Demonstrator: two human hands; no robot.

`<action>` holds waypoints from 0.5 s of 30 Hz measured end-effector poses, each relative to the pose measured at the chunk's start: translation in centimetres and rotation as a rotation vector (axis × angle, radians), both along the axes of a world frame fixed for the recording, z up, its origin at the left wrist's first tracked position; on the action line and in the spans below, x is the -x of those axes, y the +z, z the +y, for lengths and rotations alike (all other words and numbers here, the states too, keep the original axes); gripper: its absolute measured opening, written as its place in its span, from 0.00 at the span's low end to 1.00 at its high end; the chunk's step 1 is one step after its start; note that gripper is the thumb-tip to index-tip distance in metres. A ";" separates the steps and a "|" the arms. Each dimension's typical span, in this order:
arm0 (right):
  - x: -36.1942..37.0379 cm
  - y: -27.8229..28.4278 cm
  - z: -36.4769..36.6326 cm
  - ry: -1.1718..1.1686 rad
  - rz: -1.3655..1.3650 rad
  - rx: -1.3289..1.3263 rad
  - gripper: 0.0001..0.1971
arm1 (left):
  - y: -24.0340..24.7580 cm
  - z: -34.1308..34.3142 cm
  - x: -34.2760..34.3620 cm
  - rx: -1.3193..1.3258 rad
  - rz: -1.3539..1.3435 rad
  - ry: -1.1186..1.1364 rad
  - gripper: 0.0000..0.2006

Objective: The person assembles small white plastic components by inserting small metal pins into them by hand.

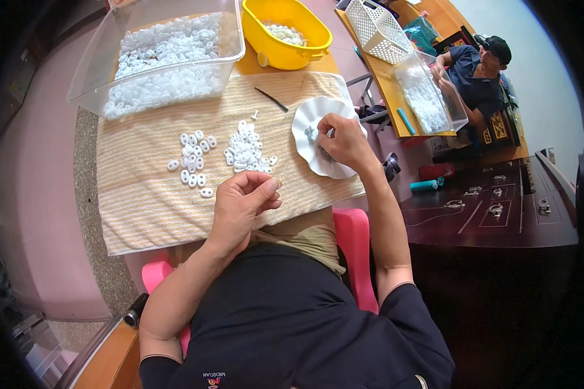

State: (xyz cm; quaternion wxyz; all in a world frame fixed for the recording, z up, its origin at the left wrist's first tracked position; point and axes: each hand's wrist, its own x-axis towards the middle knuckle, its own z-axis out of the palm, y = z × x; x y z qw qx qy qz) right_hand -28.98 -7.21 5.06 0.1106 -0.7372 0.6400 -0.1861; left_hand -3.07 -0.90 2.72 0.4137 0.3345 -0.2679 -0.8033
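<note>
The right hand (345, 139), fingertips pinched, is over a wavy-rimmed dish (319, 107) at the towel's (143, 220) right edge; the left hand (243, 202), curled, is between the white pieces (244, 150) and near edge. Any contents are hidden.

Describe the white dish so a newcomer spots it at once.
Find the striped towel in front of the seated person. Near its right edge, below the yellow tub, sits a white dish with the right hand over it. Its wavy, petal-like rim and small grey bits inside set it apart from the tub.
</note>
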 end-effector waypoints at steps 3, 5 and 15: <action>-0.1 0.1 0.4 -0.017 -0.070 -0.010 0.05 | -0.1 0.0 0.0 -0.004 0.000 0.002 0.05; -0.2 0.0 0.6 -0.067 -0.180 -0.014 0.05 | -0.2 0.0 0.0 -0.004 -0.002 0.004 0.05; 0.6 -1.1 1.8 -0.092 -0.832 -0.099 0.05 | -0.3 0.1 0.1 -0.015 0.013 0.036 0.06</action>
